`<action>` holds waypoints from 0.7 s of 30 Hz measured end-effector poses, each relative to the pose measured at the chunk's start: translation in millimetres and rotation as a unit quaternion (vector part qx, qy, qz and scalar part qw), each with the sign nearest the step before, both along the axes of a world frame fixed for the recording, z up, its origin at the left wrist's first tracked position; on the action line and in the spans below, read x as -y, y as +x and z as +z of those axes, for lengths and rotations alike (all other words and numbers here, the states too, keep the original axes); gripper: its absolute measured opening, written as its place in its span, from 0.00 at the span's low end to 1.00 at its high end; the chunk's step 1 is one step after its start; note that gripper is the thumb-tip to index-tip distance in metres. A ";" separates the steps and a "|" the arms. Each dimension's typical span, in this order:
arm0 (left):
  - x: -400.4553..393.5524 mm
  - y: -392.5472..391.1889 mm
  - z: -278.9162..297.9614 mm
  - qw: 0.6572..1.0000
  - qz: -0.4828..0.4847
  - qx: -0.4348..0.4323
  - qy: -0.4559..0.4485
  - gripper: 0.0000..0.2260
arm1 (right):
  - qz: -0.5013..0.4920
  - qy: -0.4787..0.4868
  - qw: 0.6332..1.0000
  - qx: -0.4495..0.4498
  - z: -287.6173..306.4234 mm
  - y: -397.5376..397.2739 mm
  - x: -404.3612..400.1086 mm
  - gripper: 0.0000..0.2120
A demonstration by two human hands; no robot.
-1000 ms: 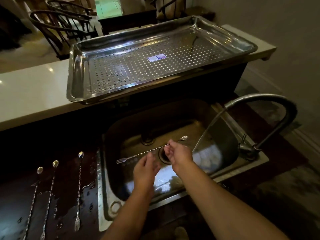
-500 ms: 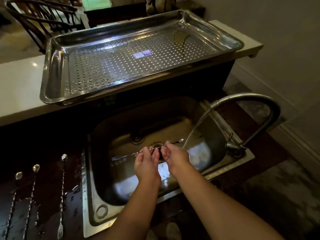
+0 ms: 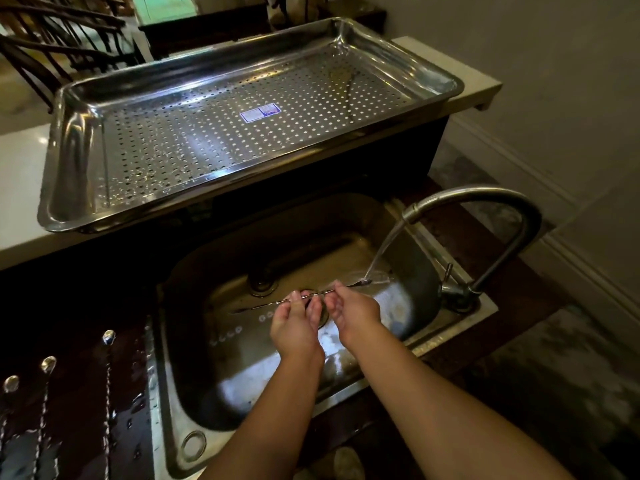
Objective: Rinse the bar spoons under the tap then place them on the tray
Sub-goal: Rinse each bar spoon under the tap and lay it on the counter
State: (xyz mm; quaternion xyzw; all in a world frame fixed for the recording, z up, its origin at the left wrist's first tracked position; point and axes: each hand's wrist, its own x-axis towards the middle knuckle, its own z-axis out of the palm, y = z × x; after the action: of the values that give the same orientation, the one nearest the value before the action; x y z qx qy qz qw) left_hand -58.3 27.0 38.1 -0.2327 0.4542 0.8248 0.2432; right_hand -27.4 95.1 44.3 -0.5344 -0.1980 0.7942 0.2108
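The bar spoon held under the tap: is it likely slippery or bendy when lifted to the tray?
Probably slippery: the bar spoon is thin metal and water runs over its bowl. The twisted stem may give the fingers some hold. It looks stiff, staying straight between the left hand and right hand.

1. The tray (image 3: 74, 161) is shiny silver steel, its floor patterned with even rows of small round holes, with a blue-and-white label (image 3: 260, 112) in the middle.
2. The sink (image 3: 408, 268) is dull silver with a brownish cast.
3. The bar spoons (image 3: 108, 382) are silver, with twisted stems.
4. The upper counter (image 3: 20, 161) is cream white.
5. The lower counter (image 3: 79, 427) is dark reddish brown.
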 end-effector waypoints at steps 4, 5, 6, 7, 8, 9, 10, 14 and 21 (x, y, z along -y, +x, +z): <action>-2.0 0.2 -1.4 1.000 -0.010 0.004 -0.013 0.05 | -0.003 -0.007 1.000 0.013 -0.9 1.4 -3.9 0.07; -2.1 0.0 -1.5 1.000 -0.012 0.004 -0.015 0.06 | -0.002 -0.009 1.000 0.016 -1.5 1.7 -4.5 0.08; -2.0 -0.2 -1.6 1.000 -0.014 0.003 -0.017 0.06 | 0.000 -0.009 1.000 0.017 -2.2 1.7 -4.8 0.08; -1.8 -0.3 -1.6 1.000 -0.015 0.003 -0.019 0.06 | 0.002 -0.009 1.000 0.019 -2.9 1.8 -5.2 0.08; -2.0 -0.2 -1.2 1.000 -0.016 0.003 -0.020 0.06 | 0.005 -0.008 1.000 0.023 -3.5 1.3 -6.0 0.08; -1.8 0.0 -0.8 1.000 -0.016 0.004 -0.021 0.06 | 0.007 -0.004 1.000 0.029 -4.1 1.1 -7.1 0.08; -1.7 0.1 -0.3 1.000 -0.015 0.004 -0.023 0.06 | 0.008 0.002 0.999 0.037 -4.6 0.9 -8.6 0.08; -0.4 -1.2 0.9 1.000 -0.010 -0.002 -0.030 0.06 | 0.017 0.048 0.992 0.117 -9.2 3.5 -22.1 0.13; 1.4 1.3 2.7 0.999 -0.015 0.000 -0.033 0.05 | 0.024 0.044 0.983 0.178 -14.6 5.5 -41.7 0.14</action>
State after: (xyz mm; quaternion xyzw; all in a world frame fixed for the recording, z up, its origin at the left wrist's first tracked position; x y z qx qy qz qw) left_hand -57.0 25.6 40.8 -0.2339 0.4849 0.8055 0.2477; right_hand -21.9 136.8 29.7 -0.6528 -0.2798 0.6815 0.1763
